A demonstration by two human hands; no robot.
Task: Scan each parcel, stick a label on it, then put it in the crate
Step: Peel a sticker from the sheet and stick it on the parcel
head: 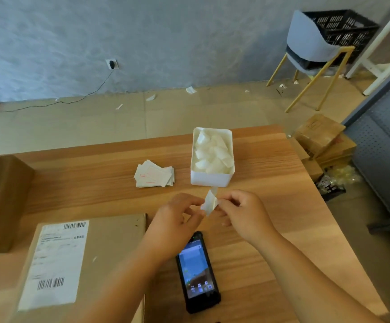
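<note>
A small white label point(209, 202) is pinched between the fingers point(196, 202) of the left hand point(175, 217) and the right hand point(243, 213). It is held from both sides, with the thumbs and forefingers pressed on its edges and the remaining fingers loosely curled. The label is curled and is held above the table point(271, 229), just in front of a white tub point(212, 179) filled with crumpled white slips.

The parcel point(96, 264), a flat brown carton with a printed shipping sheet and barcodes on its top, is laid on the table to the left of the hands, near the left forearm. A black handheld scanner point(197, 273) with a lit screen is laid face up between the forearms. A loose stack of labels point(154, 173) is set just left of the tub. A taller cardboard box point(0, 194) is seen at the table's left edge.

Beyond the wooden table, a beige floor strewn with paper scraps is bounded by a grey wall with a plugged-in socket point(112, 64). A black crate point(343, 26) is seen on or just behind a pale chair point(305, 38) at the far right; which cannot be told. Flattened cartons point(322, 138) are piled on the floor beside the table.
</note>
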